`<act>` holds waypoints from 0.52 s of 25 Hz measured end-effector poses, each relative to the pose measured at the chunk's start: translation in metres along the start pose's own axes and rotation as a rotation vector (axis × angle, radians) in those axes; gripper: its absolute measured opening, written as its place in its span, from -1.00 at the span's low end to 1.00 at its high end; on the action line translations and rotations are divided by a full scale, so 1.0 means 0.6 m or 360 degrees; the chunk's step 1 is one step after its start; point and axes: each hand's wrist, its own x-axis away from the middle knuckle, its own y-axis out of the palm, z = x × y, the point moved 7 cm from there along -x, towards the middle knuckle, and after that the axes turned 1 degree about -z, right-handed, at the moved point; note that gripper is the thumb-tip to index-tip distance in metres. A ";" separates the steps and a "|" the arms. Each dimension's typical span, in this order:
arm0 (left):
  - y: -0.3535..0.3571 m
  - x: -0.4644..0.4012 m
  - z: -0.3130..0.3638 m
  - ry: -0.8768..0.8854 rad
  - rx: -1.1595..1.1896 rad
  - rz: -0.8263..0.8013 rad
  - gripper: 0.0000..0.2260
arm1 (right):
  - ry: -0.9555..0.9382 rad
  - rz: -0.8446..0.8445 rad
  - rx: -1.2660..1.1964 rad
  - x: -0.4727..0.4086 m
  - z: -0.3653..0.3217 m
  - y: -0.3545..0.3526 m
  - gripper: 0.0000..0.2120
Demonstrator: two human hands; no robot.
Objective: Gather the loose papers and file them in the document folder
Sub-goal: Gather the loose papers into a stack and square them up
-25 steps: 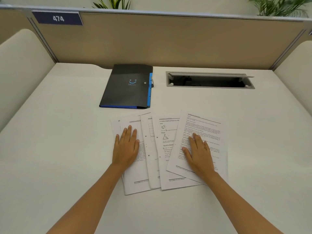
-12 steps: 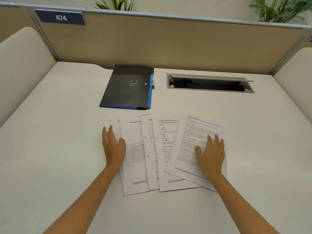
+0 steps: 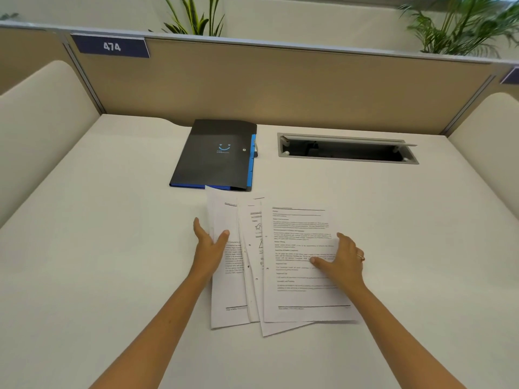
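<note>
Several printed white papers (image 3: 297,242) lie overlapped in a narrow fan on the white desk (image 3: 98,248), in front of me. My left hand (image 3: 209,242) stands on edge at the fan's left side, thumb over the leftmost sheet, whose left edge is lifted. My right hand (image 3: 341,258) rests on the right edge of the top sheet, thumb lying across the text, a ring on one finger. A black document folder (image 3: 216,155) with blue edges and a smiley logo lies closed just behind the papers.
A recessed cable tray (image 3: 346,149) with its flap open sits in the desk to the right of the folder. Beige partition walls (image 3: 280,88) close off the back and sides; a sign reads 474. Plants stand behind the partition.
Both hands moved from lying flat on the sheets to their outer edges and pushed inward. The fan has narrowed, the right sheet has straightened, and the left sheet's edge has lifted.
</note>
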 end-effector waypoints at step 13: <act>0.072 0.028 0.011 -0.0211 0.0521 -0.0640 -0.65 | 0.0326 -0.0286 -0.1042 0.028 -0.043 0.019 -0.25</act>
